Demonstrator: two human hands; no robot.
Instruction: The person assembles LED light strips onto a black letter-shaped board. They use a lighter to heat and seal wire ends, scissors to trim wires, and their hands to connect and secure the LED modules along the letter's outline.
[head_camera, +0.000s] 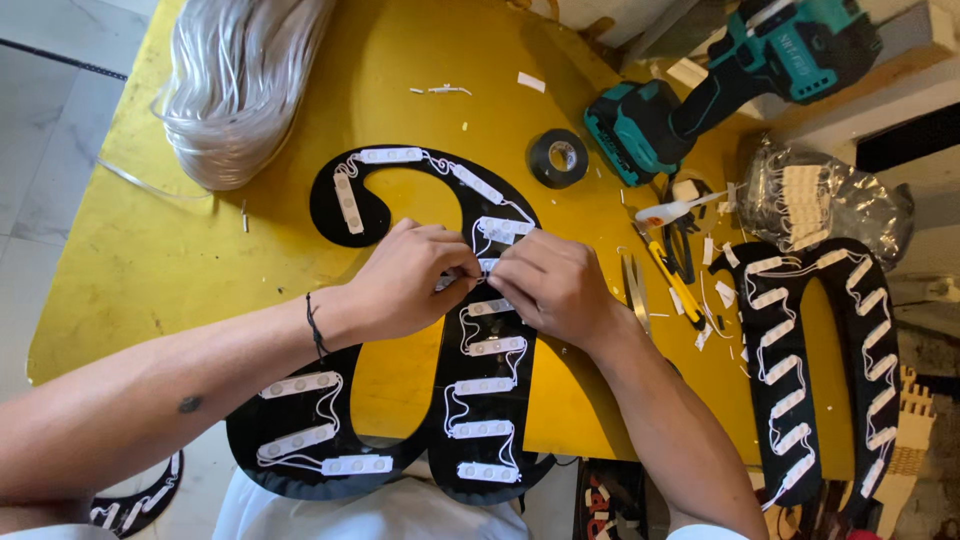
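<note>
The person's left hand (410, 280) and right hand (550, 285) meet in the middle of the yellow bench (120, 230). Both hands pinch one small white light module (487, 266) with their fingertips, right on top of a big black curly letter panel (480, 400). So both hands are closed on that little module.

The black letter panel lies flat, from the middle of the bench down to its near edge. White light modules sit on it in rows, joined by thin white wires. A thin black band (316, 328) goes round the left wrist.

A second black letter panel (815, 370) lies near the right edge of the bench. It has white modules and wires on it too.

A clear plastic bag (825, 205) rests by the far right corner. Inside it are more white light modules, all bunched up.

A roll of black tape (558, 157) lies just past the hands, toward the far edge. Beside it is a green and black cordless drill (700, 85). A yellow utility knife (672, 275) lies between the two letter panels, with small white scraps around it.

A fat bundle of white wire (235, 85) sits at the far left corner of the bench.
</note>
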